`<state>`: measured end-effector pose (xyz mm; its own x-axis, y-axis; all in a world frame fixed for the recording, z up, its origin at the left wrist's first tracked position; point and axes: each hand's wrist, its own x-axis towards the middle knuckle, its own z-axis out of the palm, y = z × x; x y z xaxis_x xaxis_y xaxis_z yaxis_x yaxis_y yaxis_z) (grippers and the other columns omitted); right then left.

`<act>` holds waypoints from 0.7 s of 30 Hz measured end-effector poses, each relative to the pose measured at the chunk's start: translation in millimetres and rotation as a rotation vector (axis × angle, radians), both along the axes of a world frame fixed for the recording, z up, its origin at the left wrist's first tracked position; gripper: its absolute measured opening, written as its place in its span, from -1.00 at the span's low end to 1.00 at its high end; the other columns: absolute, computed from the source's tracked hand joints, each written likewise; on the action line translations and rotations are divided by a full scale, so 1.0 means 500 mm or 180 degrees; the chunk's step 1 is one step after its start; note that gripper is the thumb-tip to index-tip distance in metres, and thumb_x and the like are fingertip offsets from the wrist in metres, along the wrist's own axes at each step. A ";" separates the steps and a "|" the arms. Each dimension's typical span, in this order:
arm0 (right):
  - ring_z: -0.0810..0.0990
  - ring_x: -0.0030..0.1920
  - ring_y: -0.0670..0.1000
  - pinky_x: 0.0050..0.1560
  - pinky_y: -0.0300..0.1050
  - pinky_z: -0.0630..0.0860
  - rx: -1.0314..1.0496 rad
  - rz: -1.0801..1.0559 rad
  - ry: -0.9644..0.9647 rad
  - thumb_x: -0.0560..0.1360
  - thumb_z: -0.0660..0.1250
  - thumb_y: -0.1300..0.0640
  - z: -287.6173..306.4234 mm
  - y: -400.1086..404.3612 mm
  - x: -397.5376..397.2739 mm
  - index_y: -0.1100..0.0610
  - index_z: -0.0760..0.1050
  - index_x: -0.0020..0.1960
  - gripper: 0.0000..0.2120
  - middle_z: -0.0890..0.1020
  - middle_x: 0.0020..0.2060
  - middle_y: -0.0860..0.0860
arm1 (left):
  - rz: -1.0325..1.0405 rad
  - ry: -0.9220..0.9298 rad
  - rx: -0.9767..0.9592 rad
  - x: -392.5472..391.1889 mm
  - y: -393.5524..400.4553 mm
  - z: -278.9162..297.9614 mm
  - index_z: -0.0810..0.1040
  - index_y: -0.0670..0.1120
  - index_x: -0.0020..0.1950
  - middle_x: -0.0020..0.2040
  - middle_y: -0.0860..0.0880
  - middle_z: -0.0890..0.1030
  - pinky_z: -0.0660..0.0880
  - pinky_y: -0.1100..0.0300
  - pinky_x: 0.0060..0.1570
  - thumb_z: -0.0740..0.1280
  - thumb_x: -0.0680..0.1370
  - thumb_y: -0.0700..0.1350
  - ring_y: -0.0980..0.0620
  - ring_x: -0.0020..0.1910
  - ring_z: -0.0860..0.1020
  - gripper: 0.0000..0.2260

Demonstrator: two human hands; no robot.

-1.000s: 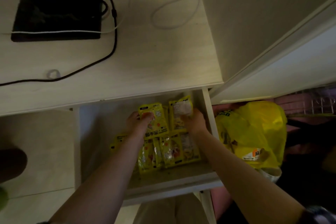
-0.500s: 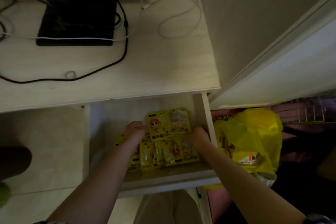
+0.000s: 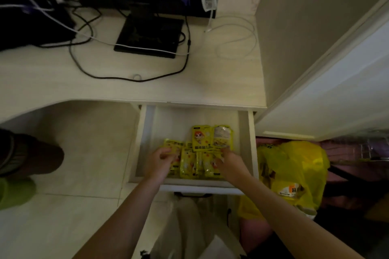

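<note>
**Both hands squared up a row of snack packets in the open drawer**

The drawer (image 3: 251, 145) stood pulled out from under the desk (image 3: 126, 86), and the row of yellow snack packets (image 3: 190, 165) lay on its floor towards the front right. They were set side by side and overlapping, probably so that each face could be read and more could fit.

Two rear packets (image 3: 200, 138) lay just behind the row, one face up and one back up, touching each other. They seemed to start a second rank.

The left hand (image 3: 161, 159) had its thumb and bent fingers closed on the leftmost packet (image 3: 171, 147), which sat a little apart from the others. The grip looked meant to slide that packet in against its neighbours.

The right hand (image 3: 229, 161) reached in from the other side with its fingers bent down onto the right end of the row. The blur hid whether they pinched a packet or only pressed on it. It likely acted as a stop, so the row would not shift while the other end was pushed.

A yellow plastic bag (image 3: 294, 166) slumped on the floor just right of the drawer, within easy reach. It was probably the source of the packets
</note>
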<state>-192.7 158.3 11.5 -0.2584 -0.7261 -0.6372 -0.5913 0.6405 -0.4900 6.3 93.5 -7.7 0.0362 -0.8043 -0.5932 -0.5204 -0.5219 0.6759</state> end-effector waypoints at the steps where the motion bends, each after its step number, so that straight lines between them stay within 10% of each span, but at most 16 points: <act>1: 0.52 0.15 0.17 0.01 -0.07 0.49 -0.0029 0.0145 0.0048 0.59 0.17 0.10 0.011 0.003 0.015 0.21 0.28 0.34 -0.64 0.52 0.20 0.17 | 0.0004 -0.0009 -0.0060 0.009 0.012 0.014 0.57 -0.12 0.14 0.00 -0.09 0.61 0.47 0.16 -0.09 0.39 0.50 -0.14 -0.03 -0.05 0.58 -0.78; 21: 0.52 0.14 0.16 0.06 0.03 0.47 -0.0434 0.2102 0.0182 0.59 0.12 0.10 0.090 0.051 0.572 0.17 0.30 0.31 -0.68 0.51 0.17 0.15 | 0.0131 -0.0958 -0.0946 0.516 0.238 0.125 0.52 -0.03 0.16 -0.19 0.08 0.55 0.39 0.28 -0.25 0.24 0.58 -0.09 0.13 -0.28 0.49 -0.82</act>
